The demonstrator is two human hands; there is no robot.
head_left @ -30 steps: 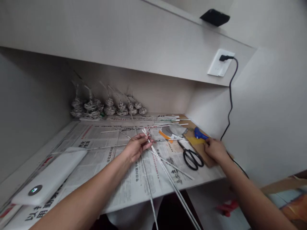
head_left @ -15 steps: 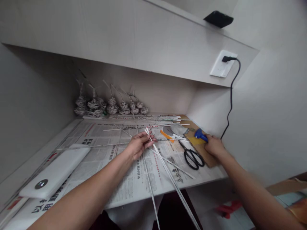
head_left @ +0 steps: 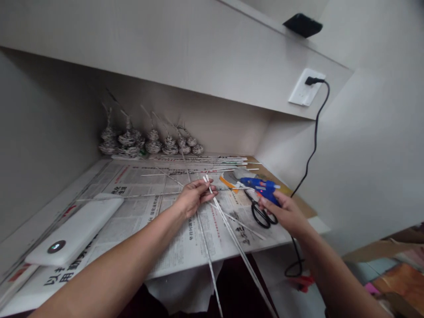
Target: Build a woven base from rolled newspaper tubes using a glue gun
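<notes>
Between the thumb and fingers of my left hand (head_left: 198, 194) are the top ends of rolled paper strips (head_left: 232, 232), which slant down past the table's front edge. My right hand (head_left: 281, 211) grips a blue hot glue gun (head_left: 260, 187) by its handle, its nozzle pointing left toward my left hand. A small red light glows on the gun. Black-handled scissors (head_left: 260, 216) lie just below the gun, partly covered by it. More paper strips cross on the newspaper (head_left: 172, 238) under my left hand.
Several gourd-shaped woven paper pieces (head_left: 153, 143) stand along the back wall. A bundle of paper strips (head_left: 212, 160) lies before them. A white device (head_left: 77, 229) is at left. A black cord (head_left: 314, 141) hangs from the wall socket (head_left: 306, 90); cardboard (head_left: 304, 203) lies at right.
My right hand has lifted the glue gun off the cardboard and brought it left, nozzle now toward the strips. My left hand keeps its hold in nearly the same place.
</notes>
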